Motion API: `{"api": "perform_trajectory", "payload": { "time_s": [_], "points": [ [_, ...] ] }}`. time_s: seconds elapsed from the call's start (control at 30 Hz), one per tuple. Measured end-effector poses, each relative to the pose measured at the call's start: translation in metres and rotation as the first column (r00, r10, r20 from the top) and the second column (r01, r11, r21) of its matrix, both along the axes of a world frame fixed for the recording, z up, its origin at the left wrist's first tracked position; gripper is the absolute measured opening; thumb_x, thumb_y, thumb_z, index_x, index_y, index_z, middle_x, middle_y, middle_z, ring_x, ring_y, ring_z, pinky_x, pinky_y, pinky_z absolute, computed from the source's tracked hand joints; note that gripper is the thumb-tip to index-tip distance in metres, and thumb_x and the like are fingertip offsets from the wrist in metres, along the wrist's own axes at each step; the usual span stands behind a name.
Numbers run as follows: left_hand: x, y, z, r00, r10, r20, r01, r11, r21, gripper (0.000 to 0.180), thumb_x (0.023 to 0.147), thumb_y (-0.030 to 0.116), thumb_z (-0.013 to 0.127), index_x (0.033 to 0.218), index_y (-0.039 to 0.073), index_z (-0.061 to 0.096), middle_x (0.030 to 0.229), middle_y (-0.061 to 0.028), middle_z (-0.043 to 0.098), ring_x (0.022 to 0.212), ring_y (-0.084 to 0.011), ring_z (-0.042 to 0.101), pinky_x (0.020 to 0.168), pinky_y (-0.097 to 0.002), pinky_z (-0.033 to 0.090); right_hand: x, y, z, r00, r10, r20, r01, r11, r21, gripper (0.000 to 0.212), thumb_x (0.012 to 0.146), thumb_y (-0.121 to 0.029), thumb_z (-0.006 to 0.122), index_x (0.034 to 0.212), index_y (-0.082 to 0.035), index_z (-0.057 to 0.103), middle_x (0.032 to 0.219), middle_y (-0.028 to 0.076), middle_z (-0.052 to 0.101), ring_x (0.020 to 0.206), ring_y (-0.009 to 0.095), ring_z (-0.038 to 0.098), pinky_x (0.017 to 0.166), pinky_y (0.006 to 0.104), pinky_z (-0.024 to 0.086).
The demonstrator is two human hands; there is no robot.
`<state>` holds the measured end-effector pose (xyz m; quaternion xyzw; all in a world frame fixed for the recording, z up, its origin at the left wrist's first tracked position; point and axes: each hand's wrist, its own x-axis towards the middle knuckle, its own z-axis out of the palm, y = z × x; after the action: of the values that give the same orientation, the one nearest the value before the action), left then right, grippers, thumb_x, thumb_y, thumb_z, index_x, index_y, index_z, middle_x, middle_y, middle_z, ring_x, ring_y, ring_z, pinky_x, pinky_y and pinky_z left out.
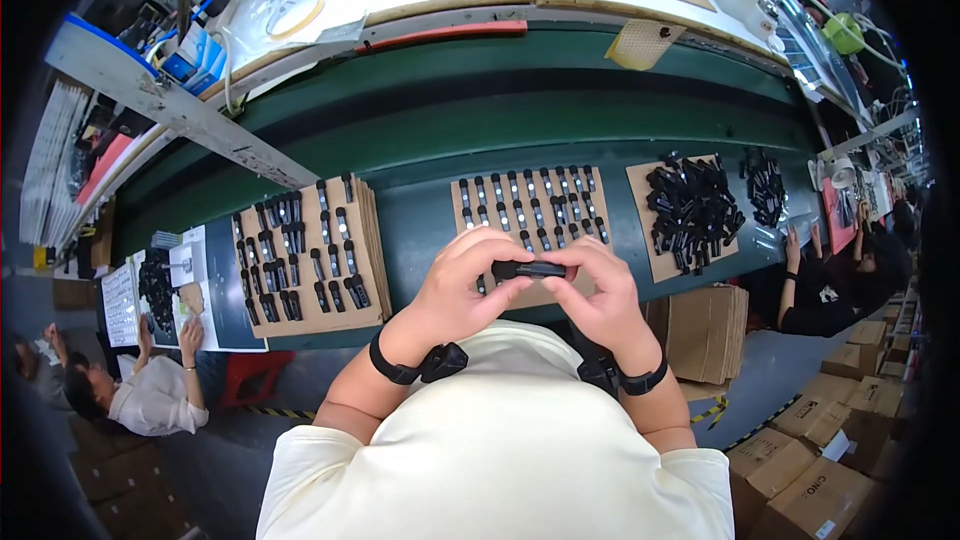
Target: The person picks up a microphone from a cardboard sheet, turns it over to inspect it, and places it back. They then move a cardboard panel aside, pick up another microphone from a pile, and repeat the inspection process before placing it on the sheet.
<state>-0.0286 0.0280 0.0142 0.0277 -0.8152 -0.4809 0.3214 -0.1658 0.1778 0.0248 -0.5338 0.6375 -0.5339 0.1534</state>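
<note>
Here we are on the black microphone-shaped device (530, 269), lying roughly level over the near part of the middle cardboard sheet (538, 298). Our left hand (462, 278) has thumb and fingers closed on one end, our right hand (603, 288) pinches the other, so both are clamped on the same piece.

To handle it well, we'd judge, we want light fingertips at the ends, the slim body exposed between them, wrists balanced so nothing twists or slips.

Outward now! Beyond our fingers, on that middle sheet, lie matching devices in rows (530, 181); low knuckles could knock those, so we're best staying a touch high. Left of the middle sheet, a stack of cardboard sheets (368, 240) carries more, some bunched. Right of it, another cardboard sheet (643, 190) bears a tangled pile (692, 208), with a smaller heap (765, 188) farther right. And well left of the middle sheet, there's a co-worker (160, 395) in a pale top.
</note>
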Motion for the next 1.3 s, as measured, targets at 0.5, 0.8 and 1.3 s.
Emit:
{"api": "perform_trajectory", "payload": {
  "time_s": [0.5, 0.8, 1.3],
  "points": [
    [-0.004, -0.009, -0.038, 0.995, -0.006, 0.096, 0.016, 0.994, -0.108, 0.027, 0.07, 0.002, 0.073, 0.096, 0.006, 0.065, 0.088, -0.0097, 0.063, 0.082, -0.0289, 0.061, 0.071, -0.0372, 0.048, -0.007, -0.01, -0.033, 0.999, 0.018, -0.027, -0.016, 0.998, 0.066, 0.02, 0.079, -0.006, 0.071, 0.097, -0.002, 0.064, 0.078, 0.007, 0.059, 0.068, 0.021, 0.055, 0.064, 0.0326, 0.045],
    [-0.004, -0.014, -0.049, 0.95, -0.058, 0.308, 0.138, 0.96, -0.246, 0.032, 0.071, 0.007, 0.075, 0.101, 0.005, 0.064, 0.094, -0.0094, 0.065, 0.087, -0.031, 0.062, 0.082, -0.0386, 0.049, -0.015, -0.014, -0.056, 0.942, -0.005, 0.336, -0.178, 0.842, 0.51, 0.019, 0.081, -0.013, 0.071, 0.094, 0.0, 0.064, 0.075, 0.005, 0.06, 0.067, 0.015, 0.056, 0.062, 0.0275, 0.047],
    [0.063, -0.02, -0.256, 0.54, -0.056, 0.84, -0.3, 0.92, 0.254, 0.023, 0.087, 0.016, 0.066, 0.1, -0.003, 0.062, 0.086, -0.0126, 0.067, 0.079, -0.0211, 0.065, 0.073, -0.0316, 0.052, 0.0, -0.008, -0.284, 0.997, -0.081, 0.011, 0.027, 0.454, 0.891, 0.03, 0.079, -0.024, 0.066, 0.092, 0.002, 0.062, 0.088, 0.023, 0.066, 0.087, 0.04, 0.064, 0.077, 0.0435, 0.052]
  ]
}}
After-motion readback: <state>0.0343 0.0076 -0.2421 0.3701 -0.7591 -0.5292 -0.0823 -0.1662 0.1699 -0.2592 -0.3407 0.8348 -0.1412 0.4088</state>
